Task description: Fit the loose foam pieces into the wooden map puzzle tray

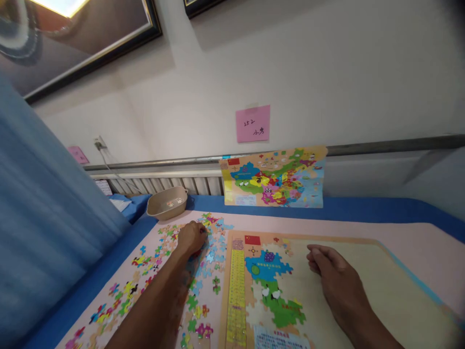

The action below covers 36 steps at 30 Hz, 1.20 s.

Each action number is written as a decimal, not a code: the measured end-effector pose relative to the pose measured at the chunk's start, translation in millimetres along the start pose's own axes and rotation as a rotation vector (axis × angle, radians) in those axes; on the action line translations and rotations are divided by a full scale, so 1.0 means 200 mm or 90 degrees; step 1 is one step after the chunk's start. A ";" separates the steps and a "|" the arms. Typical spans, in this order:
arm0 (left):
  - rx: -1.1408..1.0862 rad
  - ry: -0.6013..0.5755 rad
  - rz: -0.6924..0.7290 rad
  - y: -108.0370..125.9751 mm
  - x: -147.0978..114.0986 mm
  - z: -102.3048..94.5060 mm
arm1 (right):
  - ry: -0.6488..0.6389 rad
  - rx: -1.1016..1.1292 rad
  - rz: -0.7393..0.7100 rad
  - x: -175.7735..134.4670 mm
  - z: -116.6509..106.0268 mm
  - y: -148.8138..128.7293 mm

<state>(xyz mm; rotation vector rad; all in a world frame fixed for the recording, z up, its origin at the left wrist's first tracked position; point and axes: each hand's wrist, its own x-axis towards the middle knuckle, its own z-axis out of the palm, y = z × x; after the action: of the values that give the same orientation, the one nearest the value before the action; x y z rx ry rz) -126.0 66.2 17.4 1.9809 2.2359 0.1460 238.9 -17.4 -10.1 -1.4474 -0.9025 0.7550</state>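
My left hand (pixel 192 237) is over the loose jigsaw pieces (pixel 216 283), its fingers curled down at the far end of the pile. Whatever those fingertips hold, if anything, is hidden. Over the bare right part of the puzzle board (pixel 363 254) hovers my right hand (pixel 332 271), closed with thumb against fingers. I cannot make out a piece in it. Joined pieces form a map section (pixel 269 266) on the board's left side, with blue and green areas, and a red flag (pixel 252 240) is at its top.
A printed reference map (pixel 274 179) leans upright against the wall rail behind the board. The beige basket (pixel 167 203) at the back left holds a few pieces. A blue curtain (pixel 54 218) hangs along the left. A pink note (pixel 253 124) is taped to the wall.
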 end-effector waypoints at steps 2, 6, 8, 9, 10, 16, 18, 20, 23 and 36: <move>-0.014 0.002 -0.004 0.00 0.01 0.00 | -0.012 0.016 0.032 0.00 0.00 -0.01; -0.056 0.035 -0.015 0.00 0.00 0.02 | -0.009 0.028 0.063 -0.01 0.01 -0.02; -0.084 0.057 -0.022 0.01 -0.01 0.02 | -0.014 0.024 0.061 -0.02 0.01 -0.03; -0.100 0.066 -0.024 0.01 -0.01 0.03 | -0.017 0.020 0.055 -0.02 0.01 -0.03; -0.119 0.074 -0.025 0.01 -0.02 0.03 | -0.019 0.015 0.050 -0.02 0.01 -0.03; -0.292 0.090 -0.002 0.00 -0.05 -0.01 | -0.026 -0.011 0.017 -0.01 0.01 -0.02; -0.371 0.082 0.014 0.03 -0.11 -0.03 | -0.027 -0.022 0.002 -0.03 0.00 -0.03; -0.444 0.064 0.038 0.08 -0.21 -0.03 | -0.048 -0.045 -0.041 -0.07 0.00 -0.07; -0.537 0.023 0.073 0.18 -0.43 -0.03 | -0.191 -0.113 -0.192 -0.20 0.02 -0.14; -0.737 -0.038 0.033 0.42 -0.87 -0.01 | -0.408 -0.244 -0.521 -0.52 0.11 -0.16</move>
<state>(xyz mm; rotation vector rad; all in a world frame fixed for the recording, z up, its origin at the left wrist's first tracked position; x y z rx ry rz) -24.8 -95.9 42.4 1.3159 1.4348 1.0696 166.1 -98.6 14.2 -0.9833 -2.0559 0.4144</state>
